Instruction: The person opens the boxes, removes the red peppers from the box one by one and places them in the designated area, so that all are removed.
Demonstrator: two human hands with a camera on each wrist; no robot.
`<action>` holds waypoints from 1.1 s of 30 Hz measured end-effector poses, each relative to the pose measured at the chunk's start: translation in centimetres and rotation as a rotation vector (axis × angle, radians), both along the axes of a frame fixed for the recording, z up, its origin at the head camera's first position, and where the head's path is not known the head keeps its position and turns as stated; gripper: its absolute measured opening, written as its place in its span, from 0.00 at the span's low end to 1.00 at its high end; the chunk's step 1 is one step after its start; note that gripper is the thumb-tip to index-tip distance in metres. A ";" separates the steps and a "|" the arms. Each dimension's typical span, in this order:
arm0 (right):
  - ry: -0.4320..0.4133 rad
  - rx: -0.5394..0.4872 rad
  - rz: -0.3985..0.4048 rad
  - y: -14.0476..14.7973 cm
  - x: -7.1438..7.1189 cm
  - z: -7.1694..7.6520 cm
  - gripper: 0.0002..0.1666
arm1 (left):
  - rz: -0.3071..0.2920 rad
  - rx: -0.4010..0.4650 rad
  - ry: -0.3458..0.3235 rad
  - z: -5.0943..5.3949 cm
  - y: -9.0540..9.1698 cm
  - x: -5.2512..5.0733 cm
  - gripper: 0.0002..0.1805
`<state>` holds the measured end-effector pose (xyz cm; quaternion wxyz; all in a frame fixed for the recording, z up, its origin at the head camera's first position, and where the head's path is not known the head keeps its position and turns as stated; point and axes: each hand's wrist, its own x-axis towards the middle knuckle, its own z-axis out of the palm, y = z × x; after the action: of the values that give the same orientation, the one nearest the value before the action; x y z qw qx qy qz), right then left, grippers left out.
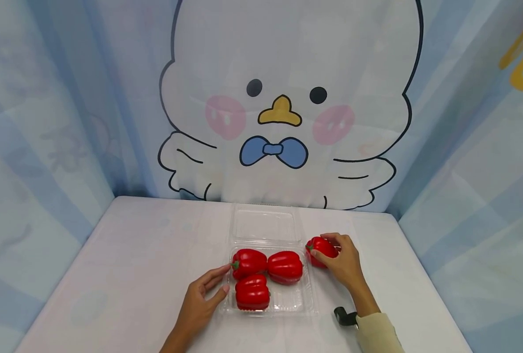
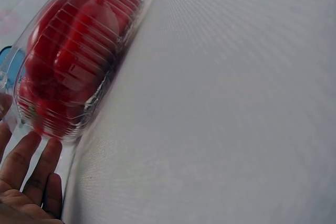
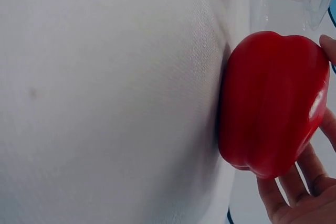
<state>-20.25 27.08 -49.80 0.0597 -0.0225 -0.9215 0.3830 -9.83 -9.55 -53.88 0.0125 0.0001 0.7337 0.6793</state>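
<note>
A clear plastic clamshell box (image 1: 287, 301) lies with its lid (image 1: 265, 223) folded back. Inside are three red bell peppers: one at the back left (image 1: 249, 263), one at the back right (image 1: 285, 267) and one at the front left (image 1: 252, 292). My left hand (image 1: 204, 296) touches the box's left side, fingers fairly straight; the left wrist view shows its fingertips (image 2: 48, 153) by the ribbed wall. To the right of the box, my right hand (image 1: 341, 260) grips a fourth bell pepper (image 3: 273, 103) between thumb and fingers. That pepper appears to rest on the table.
A white-covered table (image 1: 133, 264) carries everything. A curtain with a cartoon chick (image 1: 283, 59) hangs behind it, and pale blue curtains (image 1: 477, 196) flank the sides. Near my right wrist is a small black device (image 1: 344, 316).
</note>
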 end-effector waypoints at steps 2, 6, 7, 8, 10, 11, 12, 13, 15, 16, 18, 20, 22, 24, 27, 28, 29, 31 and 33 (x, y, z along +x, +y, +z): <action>0.011 0.000 -0.001 0.0 0.0 0.0 0.38 | 0.000 0.004 -0.001 0.0 0.0 0.0 0.23; 0.051 -0.003 -0.001 -0.2 0.3 0.2 0.37 | 0.002 -0.003 0.005 -0.1 0.0 -0.1 0.23; 0.066 -0.007 0.002 -0.2 0.4 0.3 0.36 | 0.002 -0.005 0.007 -0.1 0.0 -0.1 0.23; 0.082 -0.012 0.005 -0.3 0.5 0.4 0.36 | 0.002 -0.006 0.009 -0.1 0.0 -0.1 0.23; 0.118 -0.022 0.013 -0.5 0.7 0.7 0.34 | 0.002 -0.011 0.013 -0.1 0.0 -0.2 0.23; 0.139 -0.026 0.017 -0.7 0.8 0.9 0.34 | 0.002 -0.013 0.015 -0.1 0.0 -0.2 0.23; 0.158 -0.030 0.019 -0.8 0.9 1.0 0.33 | 0.003 -0.013 0.016 -0.1 0.0 -0.2 0.23; 0.176 -0.032 0.021 -1.0 1.0 1.2 0.33 | 0.003 -0.013 0.017 -0.1 0.0 -0.2 0.23; 0.206 -0.035 0.021 -1.3 1.3 1.6 0.32 | 0.002 -0.014 0.017 0.0 0.0 -0.2 0.23; 0.218 -0.037 0.020 -1.5 1.5 1.9 0.32 | 0.003 -0.014 0.016 0.0 0.0 -0.2 0.23; 0.240 -0.043 0.021 -1.8 1.8 2.3 0.32 | 0.002 -0.017 0.015 0.0 0.0 -0.2 0.23; 0.255 -0.053 0.025 -2.2 2.2 2.7 0.32 | 0.003 -0.019 0.014 0.0 0.0 -0.1 0.24; 0.268 -0.070 0.034 -2.6 2.6 3.1 0.33 | 0.004 -0.022 0.014 0.0 0.0 -0.1 0.24; 0.281 -0.081 0.048 -3.0 3.1 3.4 0.34 | 0.005 -0.021 0.012 -0.1 0.0 -0.1 0.24; 0.293 -0.096 0.077 -3.6 3.7 3.7 0.34 | 0.005 -0.013 0.009 -0.2 0.0 -0.1 0.23; 0.297 -0.098 0.088 -3.7 3.9 3.8 0.34 | 0.004 -0.009 0.009 -0.1 0.0 -0.1 0.23; 0.301 -0.099 0.097 -3.9 4.1 3.9 0.34 | 0.004 -0.006 0.010 -0.1 0.0 -0.1 0.23; 0.305 -0.107 0.109 -4.2 4.5 4.1 0.33 | 0.003 -0.003 0.012 -0.1 0.0 0.0 0.23; 0.309 -0.106 0.114 -4.4 4.8 4.1 0.33 | 0.004 -0.005 0.013 -0.1 0.1 0.0 0.23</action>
<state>-15.47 22.66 -45.72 0.1775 0.0860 -0.8797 0.4326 -9.84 -9.50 -53.93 0.0065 0.0032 0.7353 0.6777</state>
